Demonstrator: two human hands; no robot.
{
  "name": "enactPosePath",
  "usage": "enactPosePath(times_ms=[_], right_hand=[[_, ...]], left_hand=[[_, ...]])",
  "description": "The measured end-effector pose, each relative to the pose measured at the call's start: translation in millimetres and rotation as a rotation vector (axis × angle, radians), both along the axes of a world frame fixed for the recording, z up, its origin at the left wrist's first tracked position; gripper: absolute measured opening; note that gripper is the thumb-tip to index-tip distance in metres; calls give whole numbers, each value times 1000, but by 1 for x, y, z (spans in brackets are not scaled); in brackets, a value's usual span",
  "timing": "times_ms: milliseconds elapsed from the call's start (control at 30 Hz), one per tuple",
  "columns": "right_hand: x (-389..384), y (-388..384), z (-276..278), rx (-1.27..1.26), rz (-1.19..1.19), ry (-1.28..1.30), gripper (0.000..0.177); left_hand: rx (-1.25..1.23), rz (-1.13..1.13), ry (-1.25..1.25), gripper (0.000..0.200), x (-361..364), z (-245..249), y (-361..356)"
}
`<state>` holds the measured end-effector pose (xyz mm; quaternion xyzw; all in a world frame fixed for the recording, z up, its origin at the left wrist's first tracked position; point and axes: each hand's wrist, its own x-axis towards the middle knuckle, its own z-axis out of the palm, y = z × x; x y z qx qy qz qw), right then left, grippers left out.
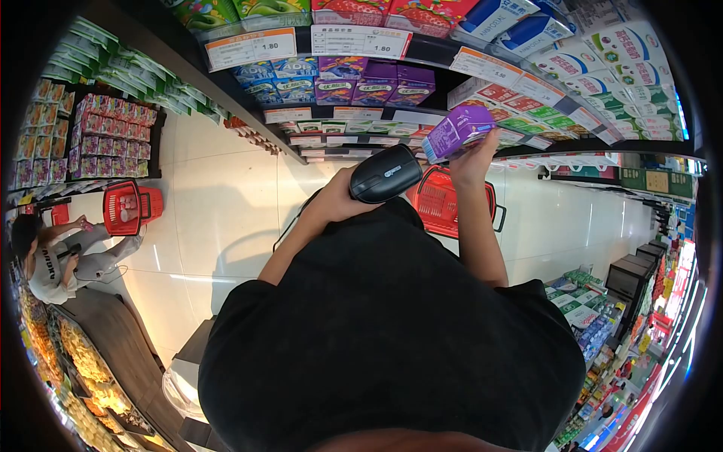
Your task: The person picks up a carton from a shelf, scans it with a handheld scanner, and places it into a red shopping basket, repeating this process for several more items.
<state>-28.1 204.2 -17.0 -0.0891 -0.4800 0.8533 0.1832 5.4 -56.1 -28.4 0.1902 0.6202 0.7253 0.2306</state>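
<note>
My left hand (336, 199) is wrapped round a black handheld barcode scanner (388, 173), its rounded top facing up. In my right hand (474, 161) is a purple drink carton (458, 132), tilted, held in front of the shelves. Its white barcode panel shows at the end nearer the scanner; the two do not touch. Purple cartons (374, 85) of similar look stand on the shelf ahead, beside blue cartons (282, 80). Below my hands a red shopping basket (440, 205) rests on the floor, partly hidden by my right forearm and shirt.
Price tags (361, 41) line the shelf edges ahead. White milk boxes (602, 68) fill the shelf at right. On the left, a person (56, 260) sits or crouches beside another red basket (134, 207). Loose goods (90, 361) lie in bins at lower left.
</note>
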Motion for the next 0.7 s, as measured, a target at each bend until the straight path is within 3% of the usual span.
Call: enactPosePath(times_ms=[300,633,700], right_hand=[[1,-6,-4,-27,-20,-40,51],[1,-11,-2,-126,39,9,47],[2,-12,0,-208,77,41,44]], left_hand=[[-29,-76,11,55,-2,-7,-4],[9,8,54,55,0,-6,-4],[-14,-53,-25,74,-2,-10,-7]])
